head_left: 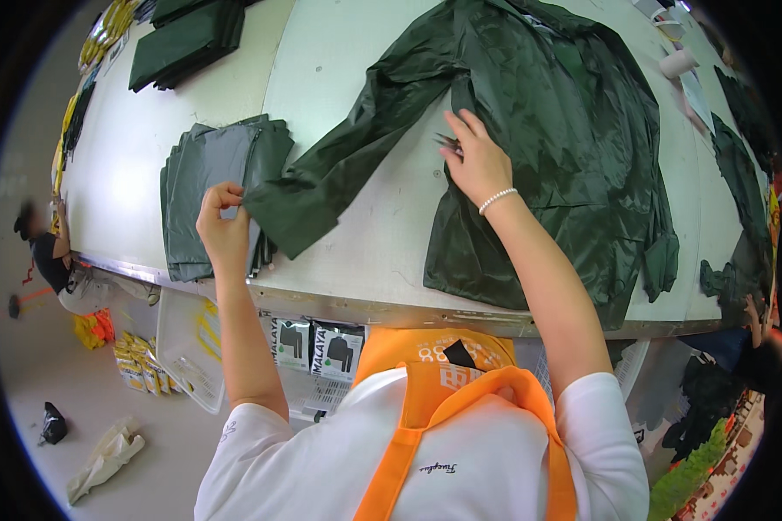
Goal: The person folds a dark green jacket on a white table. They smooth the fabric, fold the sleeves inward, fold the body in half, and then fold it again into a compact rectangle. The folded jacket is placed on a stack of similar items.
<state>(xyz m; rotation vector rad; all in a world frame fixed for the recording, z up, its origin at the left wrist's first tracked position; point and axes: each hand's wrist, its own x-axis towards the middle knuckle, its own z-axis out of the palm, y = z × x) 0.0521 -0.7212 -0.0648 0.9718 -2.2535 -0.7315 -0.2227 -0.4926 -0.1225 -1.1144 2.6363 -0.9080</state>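
Observation:
A dark green rain jacket (pixel 565 165) lies spread on the white table, its left-hand sleeve stretched out toward me. My left hand (pixel 223 221) pinches the edge of that sleeve's cuff between thumb and fingers. Over the gap between the sleeve and the body of the jacket is my right hand (pixel 478 161), thumb and fingers partly extended. A small pointed metal tool, apparently thread snips (pixel 447 142), sticks out from its grip. Beside and partly under my left hand sits a stack of folded dark green garments (pixel 204 165).
More folded green garments (pixel 187 43) lie at the far left of the white table (pixel 321 69). A white paper roll (pixel 678 62) is at the far right. Below the table edge stand a white plastic basket (pixel 178 339) and packaged garments (pixel 334 352). Another person (pixel 56 252) works at left.

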